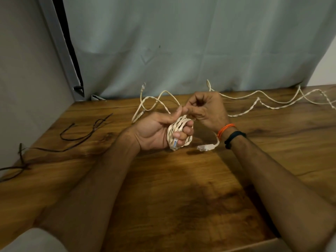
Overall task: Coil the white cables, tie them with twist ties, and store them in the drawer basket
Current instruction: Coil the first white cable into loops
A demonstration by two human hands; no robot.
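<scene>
1. While the left hand (156, 131) grips a coiled white cable (179, 135) above the desk (181, 197), fingers curl through the loops w/ a plug end showing by the fingertips.
2. Right hand (205, 108) sits just above the coil, fingers curled, thumb & forefinger pinching smth thin at the coil's top; can't tell what exactly.
3. A white connector (204, 147) hangs under the right wrist, near an orange thread (225, 130) & black band (234, 139).
4. Loose white cables (263, 100) trail across the desk's far side, right & centre.
5. Dark twist ties (80, 135) lie on the desk at left, well apart from both hands.
6. Grey curtain (181, 42) hangs behind.
</scene>
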